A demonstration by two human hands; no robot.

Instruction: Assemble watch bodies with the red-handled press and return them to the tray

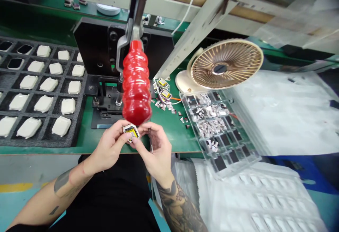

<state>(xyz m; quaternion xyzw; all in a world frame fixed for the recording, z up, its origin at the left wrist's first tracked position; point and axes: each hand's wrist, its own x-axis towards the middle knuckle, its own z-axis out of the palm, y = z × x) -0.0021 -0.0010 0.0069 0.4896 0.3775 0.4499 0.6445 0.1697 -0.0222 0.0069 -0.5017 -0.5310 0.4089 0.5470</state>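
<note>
Between my two hands, just below the red handle [136, 83] of a lever press, is a small white watch case [131, 131] with a yellow and silver part showing in its open side. My left hand [112, 145] grips the case from the left, thumb laid on the inner part. From the right, my right hand [156, 150] pinches the case with its thumb at the lower edge. A thin dark tool [150, 140], perhaps tweezers, also sits in the right hand's fingers. The fingertips behind the case are partly hidden.
Left stands a grey foam tray [76, 128] of white cases. The black press [97, 48] rises ahead. Rightward are a beige fan [226, 64], wired yellow parts [165, 94], loose small pieces [164, 105] and a clear compartment box [225, 172] overhanging the bench edge. White plastic sheets [286, 119] lie beyond.
</note>
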